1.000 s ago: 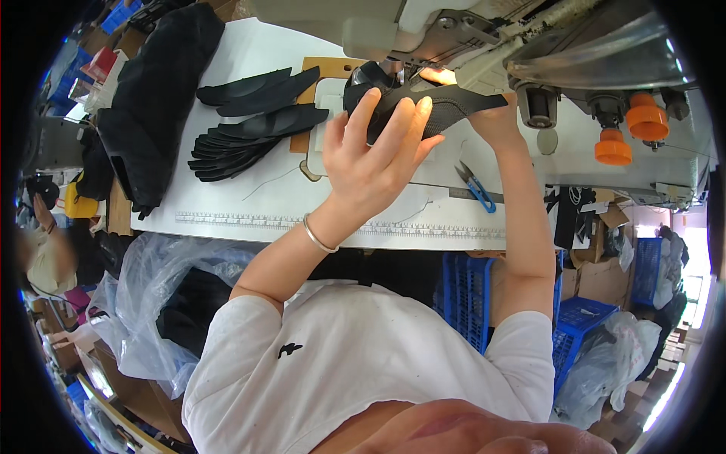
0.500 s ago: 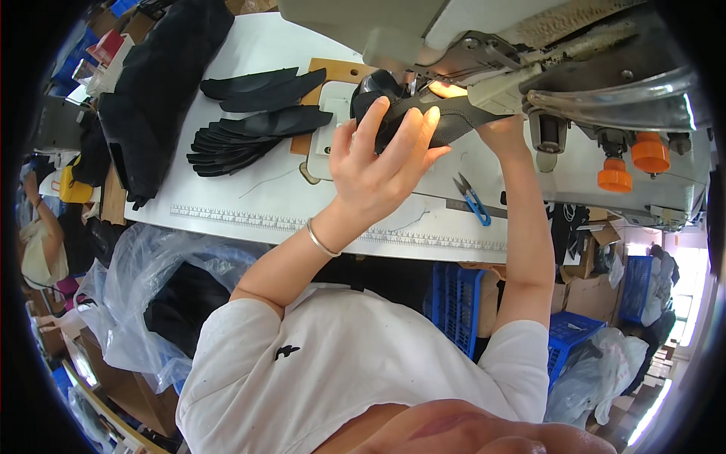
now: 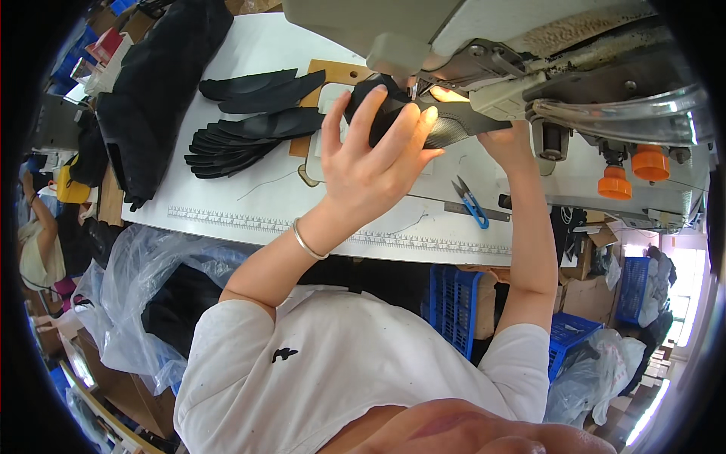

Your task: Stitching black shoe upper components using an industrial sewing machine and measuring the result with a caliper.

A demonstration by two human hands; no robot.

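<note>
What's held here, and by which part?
A black, tapered mesh piece, seemingly by its pointed end in the right hand, grip hidden; left hand rests fingertips on it.

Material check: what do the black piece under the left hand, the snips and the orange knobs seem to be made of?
Black piece: probably synthetic fabric or mesh; one part shows a fine dotted texture with slight sheen.
Snips: likely plastic handle, judging by its opaque blue, with grey, metal-looking blades.
Orange knobs: probably moulded plastic, from their even, bright colour.
</note>
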